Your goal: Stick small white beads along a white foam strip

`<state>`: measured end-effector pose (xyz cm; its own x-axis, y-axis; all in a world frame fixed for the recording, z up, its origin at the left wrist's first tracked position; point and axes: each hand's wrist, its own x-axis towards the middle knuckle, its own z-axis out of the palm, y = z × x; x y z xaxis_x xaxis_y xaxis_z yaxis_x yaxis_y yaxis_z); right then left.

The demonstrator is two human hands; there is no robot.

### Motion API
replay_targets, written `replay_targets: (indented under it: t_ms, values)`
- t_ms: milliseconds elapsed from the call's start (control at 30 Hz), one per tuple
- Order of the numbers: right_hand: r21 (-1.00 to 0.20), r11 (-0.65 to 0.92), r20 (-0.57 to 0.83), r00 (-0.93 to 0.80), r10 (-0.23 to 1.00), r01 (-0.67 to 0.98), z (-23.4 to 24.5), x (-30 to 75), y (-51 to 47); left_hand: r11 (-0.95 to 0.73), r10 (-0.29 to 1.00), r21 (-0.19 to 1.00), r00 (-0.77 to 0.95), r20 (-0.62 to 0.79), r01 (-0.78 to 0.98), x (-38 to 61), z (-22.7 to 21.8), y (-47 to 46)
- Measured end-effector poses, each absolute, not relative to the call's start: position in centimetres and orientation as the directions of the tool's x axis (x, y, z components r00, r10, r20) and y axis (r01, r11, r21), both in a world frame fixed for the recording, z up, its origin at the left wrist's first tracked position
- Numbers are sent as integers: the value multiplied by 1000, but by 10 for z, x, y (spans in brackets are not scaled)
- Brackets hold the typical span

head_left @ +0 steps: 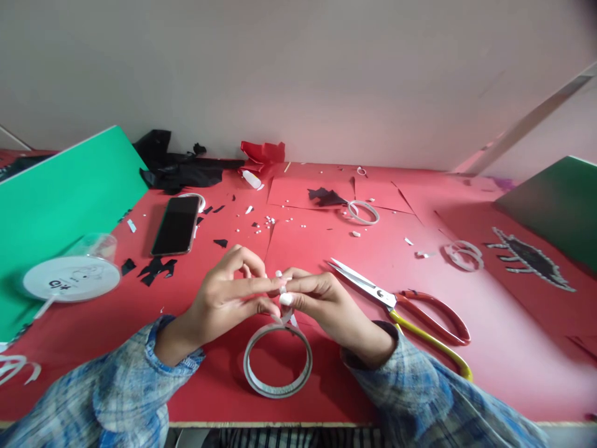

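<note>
1. Head view: roll of tape (278, 391), pale, lying on the red table (209, 398) near its front edge, just in front of the two hands.
2. Narrow strip (285, 317), whitish, rising from the far side of the roll to the fingertips.
3. Right hand (321, 298), thumb and forefinger pinching the upper end of the strip; checked blue sleeve.
4. Left hand (228, 292), fingers bent, forefinger reaching to the right fingertips, thumb beside the strip; whether it grips cannot be told. Sleeve matching.
5. Scissors (390, 300), blades parted slightly, one handle red, one yellow; right of the right hand, points towards the far left.
6. White beads (269, 221), small, scattered beyond the hands.
7. Phone (175, 227), dark screen upward, beyond the left hand; black scraps around it.
8. Clear cup (100, 246), on its side, white printed lid (72, 278) facing the viewer; at left, beside a green panel (60, 224).
9. White ring (364, 219), at the far centre-right, a crumpled black scrap (329, 197) next to it.
10. Dark cutout (532, 258), leaf-shaped body with pale edging, on a red sheet at right.
11. Black crumpled sheets (181, 177) and red crumpled paper (263, 154), side by side along the rear wall.
</note>
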<state>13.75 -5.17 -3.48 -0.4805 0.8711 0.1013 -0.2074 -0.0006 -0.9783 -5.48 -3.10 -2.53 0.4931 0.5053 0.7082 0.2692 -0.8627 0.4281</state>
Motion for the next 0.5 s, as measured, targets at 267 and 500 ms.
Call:
replay_targets:
  t_ms: [267,500]
  values:
    - [-979,-27,67,-444,893,-200,-36,139,-49,-528,830,837,298,472,146,-63,-28,-20]
    - [-974,-79,22,-434,901,-214,-35,135,-51,-483,870,865,191,455,137,-62,-23,-15]
